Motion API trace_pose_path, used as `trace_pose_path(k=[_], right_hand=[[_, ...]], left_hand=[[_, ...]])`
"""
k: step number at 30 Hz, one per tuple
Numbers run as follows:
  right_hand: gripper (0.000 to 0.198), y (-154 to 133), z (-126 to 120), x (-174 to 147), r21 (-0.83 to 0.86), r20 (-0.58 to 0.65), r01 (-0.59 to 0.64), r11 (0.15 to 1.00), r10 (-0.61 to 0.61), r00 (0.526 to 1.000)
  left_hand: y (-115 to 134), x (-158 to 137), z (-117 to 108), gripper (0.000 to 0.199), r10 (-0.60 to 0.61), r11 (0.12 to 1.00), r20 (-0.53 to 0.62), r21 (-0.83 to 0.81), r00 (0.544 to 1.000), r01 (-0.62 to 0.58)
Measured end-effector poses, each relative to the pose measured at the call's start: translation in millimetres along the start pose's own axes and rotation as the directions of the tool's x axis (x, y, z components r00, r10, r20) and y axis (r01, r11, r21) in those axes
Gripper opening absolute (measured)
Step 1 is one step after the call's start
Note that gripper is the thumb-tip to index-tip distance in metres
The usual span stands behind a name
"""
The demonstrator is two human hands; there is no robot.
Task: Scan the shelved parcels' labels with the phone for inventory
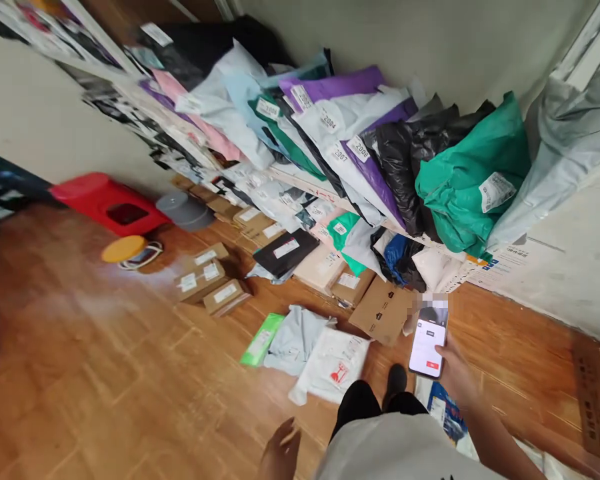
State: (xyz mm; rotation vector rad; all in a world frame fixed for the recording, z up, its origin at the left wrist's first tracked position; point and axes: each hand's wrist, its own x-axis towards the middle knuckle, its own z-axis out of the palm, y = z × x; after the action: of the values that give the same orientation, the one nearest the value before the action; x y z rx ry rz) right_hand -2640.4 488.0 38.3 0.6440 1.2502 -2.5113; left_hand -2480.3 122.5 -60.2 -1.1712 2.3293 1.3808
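My right hand point(455, 373) is wrapped round a smartphone point(427, 347), held upright with its lit screen towards me. The screen shows a mostly white page with a small red button near the bottom. Low in the view hangs my left hand point(281, 448), its fingers loosely bent and apart with nothing in them. Nearest to it on the floor lies a white mailer bag point(333, 363) with red print. Beside that bag are a grey mailer bag point(296, 340) and a bright green packet point(263, 340).
Shelves along the wall hold several labelled parcels, among them a green bag point(475, 173) and a purple bag point(347, 81). Cardboard boxes point(383, 310) line the floor below. Farther left stand a yellow-topped stool point(125, 249) and a red plastic container point(110, 200). A carton point(597, 400) sits at right.
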Motion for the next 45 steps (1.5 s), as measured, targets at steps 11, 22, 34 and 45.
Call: trace_pose_path(k=[11,22,34,45], right_hand=[[0.037,143,178,-62,-0.007,0.098,0.053,0.999,-0.052,0.994],[0.044,272,303,-170,-0.028,0.167,0.098,0.995,-0.092,0.982],[0.054,264,299,-210,-0.09,0.321,0.226,0.97,-0.187,0.928],[0.064,262,296,-219,-0.09,0.407,0.242,0.966,-0.187,0.894]], left_hand=[[154,-37,-69,0.082,0.371,0.776,0.631,-0.614,0.681,0.147],[59,-55,-247,0.105,0.269,0.859,0.714,-0.481,0.646,0.173],[55,-60,-287,0.097,0.322,0.812,0.745,-0.535,0.584,0.235],[52,-58,-290,0.098,0.326,0.856,0.802,-0.476,0.501,0.204]])
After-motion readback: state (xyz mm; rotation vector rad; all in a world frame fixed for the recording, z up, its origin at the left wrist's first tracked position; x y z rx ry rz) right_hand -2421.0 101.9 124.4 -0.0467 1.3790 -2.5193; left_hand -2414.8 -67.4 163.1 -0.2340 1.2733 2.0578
